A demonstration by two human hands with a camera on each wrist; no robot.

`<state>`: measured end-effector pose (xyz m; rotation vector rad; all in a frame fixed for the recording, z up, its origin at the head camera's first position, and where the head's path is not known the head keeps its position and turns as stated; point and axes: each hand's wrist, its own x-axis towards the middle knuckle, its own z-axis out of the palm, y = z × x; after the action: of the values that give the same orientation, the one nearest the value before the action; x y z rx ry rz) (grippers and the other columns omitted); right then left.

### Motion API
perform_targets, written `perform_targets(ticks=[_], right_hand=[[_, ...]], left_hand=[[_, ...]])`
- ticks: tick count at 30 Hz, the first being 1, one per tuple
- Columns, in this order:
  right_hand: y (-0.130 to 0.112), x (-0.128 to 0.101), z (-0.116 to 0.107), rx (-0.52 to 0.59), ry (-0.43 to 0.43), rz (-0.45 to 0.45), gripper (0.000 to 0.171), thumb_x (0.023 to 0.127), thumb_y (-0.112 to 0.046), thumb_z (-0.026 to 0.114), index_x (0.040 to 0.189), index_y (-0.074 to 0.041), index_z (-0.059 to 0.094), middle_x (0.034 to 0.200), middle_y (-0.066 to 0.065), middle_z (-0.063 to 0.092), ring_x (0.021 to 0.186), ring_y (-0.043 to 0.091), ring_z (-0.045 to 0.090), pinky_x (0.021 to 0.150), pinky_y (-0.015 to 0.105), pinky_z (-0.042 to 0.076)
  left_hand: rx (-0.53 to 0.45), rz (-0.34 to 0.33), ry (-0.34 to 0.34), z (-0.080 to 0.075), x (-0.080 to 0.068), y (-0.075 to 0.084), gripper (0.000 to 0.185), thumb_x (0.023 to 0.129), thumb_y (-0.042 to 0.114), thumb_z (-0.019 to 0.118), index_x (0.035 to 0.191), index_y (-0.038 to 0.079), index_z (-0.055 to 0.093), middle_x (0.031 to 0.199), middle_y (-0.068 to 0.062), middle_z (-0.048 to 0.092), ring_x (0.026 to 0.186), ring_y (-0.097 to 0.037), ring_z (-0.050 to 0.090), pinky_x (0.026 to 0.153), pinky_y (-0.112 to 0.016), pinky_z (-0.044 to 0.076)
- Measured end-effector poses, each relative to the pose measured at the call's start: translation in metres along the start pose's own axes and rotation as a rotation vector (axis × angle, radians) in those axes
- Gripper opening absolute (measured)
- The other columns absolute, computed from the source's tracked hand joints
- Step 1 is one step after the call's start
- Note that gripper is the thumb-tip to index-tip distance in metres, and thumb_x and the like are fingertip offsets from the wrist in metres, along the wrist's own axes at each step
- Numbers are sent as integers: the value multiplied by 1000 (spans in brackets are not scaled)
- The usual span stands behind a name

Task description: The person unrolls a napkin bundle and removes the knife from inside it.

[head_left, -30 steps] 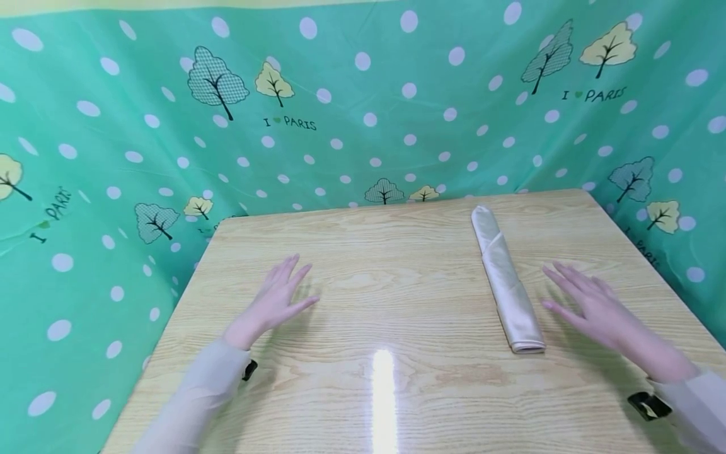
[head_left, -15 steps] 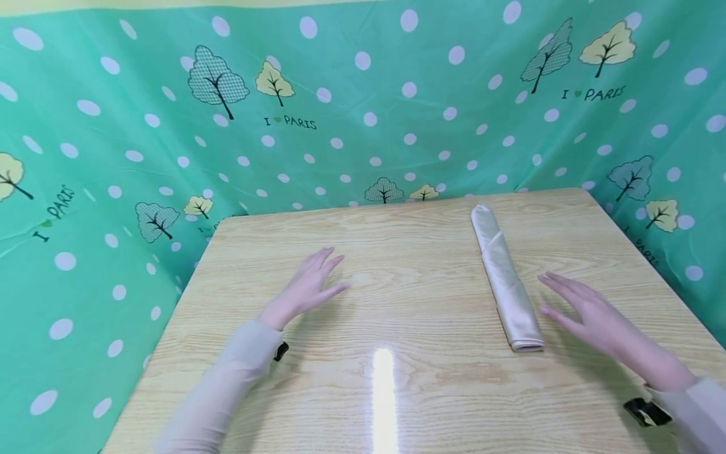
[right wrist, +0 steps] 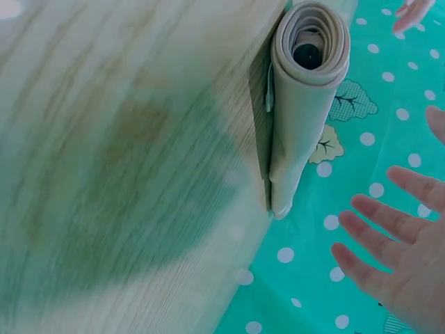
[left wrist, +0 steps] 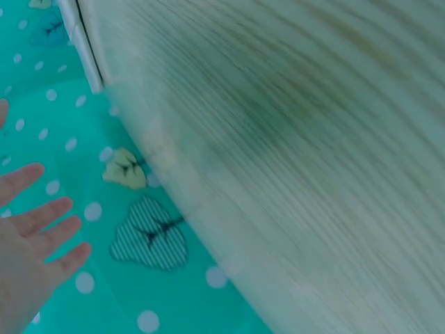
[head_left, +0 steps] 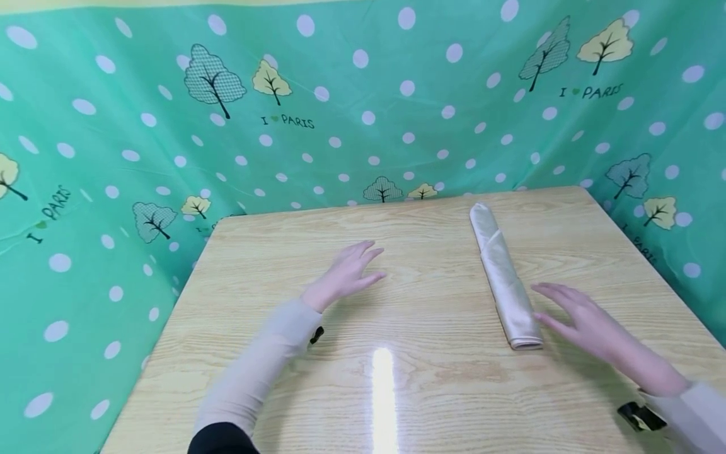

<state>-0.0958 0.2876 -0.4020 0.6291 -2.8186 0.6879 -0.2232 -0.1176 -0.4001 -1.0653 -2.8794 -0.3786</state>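
Observation:
A rolled-up piece of satiny, silver-white cloth lies lengthwise on the right half of the wooden table. Its coiled end faces the right wrist view, where the rolled cloth shows a dark spot inside the coil. My right hand hovers just right of the roll's near end, fingers spread and holding nothing; whether a fingertip touches the cloth I cannot tell. Left of the roll, over the middle of the table, my left hand is raised with fingers extended and nothing in it. The left wrist view catches the left hand's fingers spread.
A green curtain with white dots and printed trees surrounds the table's back and sides. A bright light reflection stretches along the table's front middle. Dark wrist-worn devices show beneath both sleeves. A black rounded shape covers part of the left sleeve.
My left hand has moved right and slightly away across the table toward the roll. The right hand has shifted slightly left, closer to the roll. The rolled cloth stays in place.

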Motion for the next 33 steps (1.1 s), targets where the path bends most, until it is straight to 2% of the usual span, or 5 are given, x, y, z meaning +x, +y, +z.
perform_targets(ticks=[23,25,28,31,33], right_hand=[[-13,-5,12,5,54,-61,42,75,-18,69,111,0,56,110,19,55,100,35,48,79,51,37],[-14,-5,13,-12,70,-76,41,74,-18,70,109,-1,57,108,17,57,99,33,50,79,47,38],[-15,-5,15,-20,95,-101,41,72,-17,71,107,-2,58,107,15,58,98,30,51,90,29,37],[-15,-5,19,-25,119,-129,40,69,-16,73,104,-3,60,104,13,59,95,28,52,92,10,27],[-14,-6,20,-26,130,-142,40,67,-15,74,102,-2,61,102,12,60,93,28,53,91,4,21]], left_hand=[[-14,143,-48,22,75,71,47,90,38,46,128,10,45,130,-12,44,121,-22,39,102,-35,27],[-17,162,-44,25,79,78,47,90,38,47,127,10,46,129,-11,45,119,-21,40,102,-34,27],[-23,190,-36,29,86,86,45,90,36,48,126,9,48,126,-11,48,117,-20,43,101,-32,28],[-30,219,-29,34,91,96,43,89,35,49,124,9,49,124,-9,50,114,-18,45,100,-29,29],[-29,241,-20,37,95,102,42,89,34,50,123,9,51,121,-8,52,112,-17,47,99,-26,31]])
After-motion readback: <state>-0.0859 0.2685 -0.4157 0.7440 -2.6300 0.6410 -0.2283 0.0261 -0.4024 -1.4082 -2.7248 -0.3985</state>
